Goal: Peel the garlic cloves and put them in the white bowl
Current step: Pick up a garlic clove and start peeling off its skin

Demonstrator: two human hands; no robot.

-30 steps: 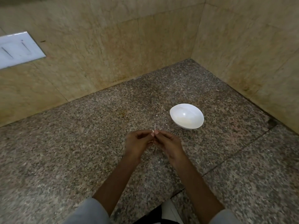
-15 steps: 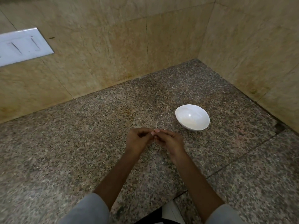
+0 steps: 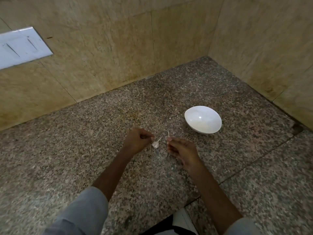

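Two hands hover low over the counter (image 3: 84, 150), a little apart. Far left, a white switch plate (image 3: 22, 46) sits on the wall. The left hand (image 3: 138, 140) is curled into a loose fist, knuckles up. The clove (image 3: 155, 145) sits just off its fingertips, thin tail angled up to the right; I cannot tell whether the fingers touch it. It lies between the hands, nearer the left. The right hand (image 3: 182, 149) pinches a thin pale strip (image 3: 168, 134) that stands upright above thumb and forefinger. The bowl (image 3: 205, 122) stands further right and back, near that hand but apart from it.
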